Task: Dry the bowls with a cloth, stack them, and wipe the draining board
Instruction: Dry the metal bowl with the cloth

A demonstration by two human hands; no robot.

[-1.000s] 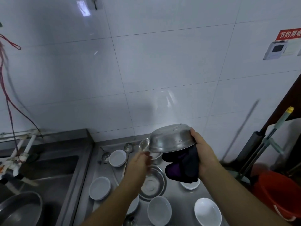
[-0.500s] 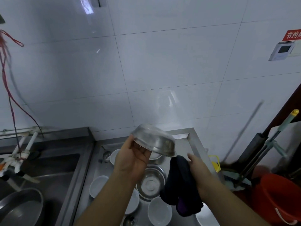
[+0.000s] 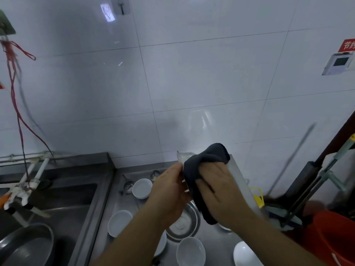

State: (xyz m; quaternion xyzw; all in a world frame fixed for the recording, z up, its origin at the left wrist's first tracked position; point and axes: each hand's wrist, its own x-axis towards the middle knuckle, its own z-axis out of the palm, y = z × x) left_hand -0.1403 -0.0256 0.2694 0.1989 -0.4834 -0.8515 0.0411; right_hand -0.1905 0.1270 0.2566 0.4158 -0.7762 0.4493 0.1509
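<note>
My left hand [image 3: 169,196] grips a steel bowl [image 3: 183,158] held up on edge over the draining board [image 3: 213,239]; only a sliver of its rim shows. My right hand [image 3: 217,189] holds a dark cloth [image 3: 203,160] against the bowl, covering most of it. Below on the board lie another steel bowl [image 3: 183,225] and several white bowls, among them one at the back [image 3: 141,188], one at the left [image 3: 119,222] and one at the front [image 3: 190,251].
Two metal ladles [image 3: 128,186] lie at the back of the board. A sink [image 3: 57,198] with a steel basin [image 3: 25,244] and white pipes is on the left. A red bucket [image 3: 338,240] and mop handles [image 3: 315,187] stand at the right.
The right hand came up from below with the cloth and now covers the bowl with it. The left hand turned the bowl up on edge.
</note>
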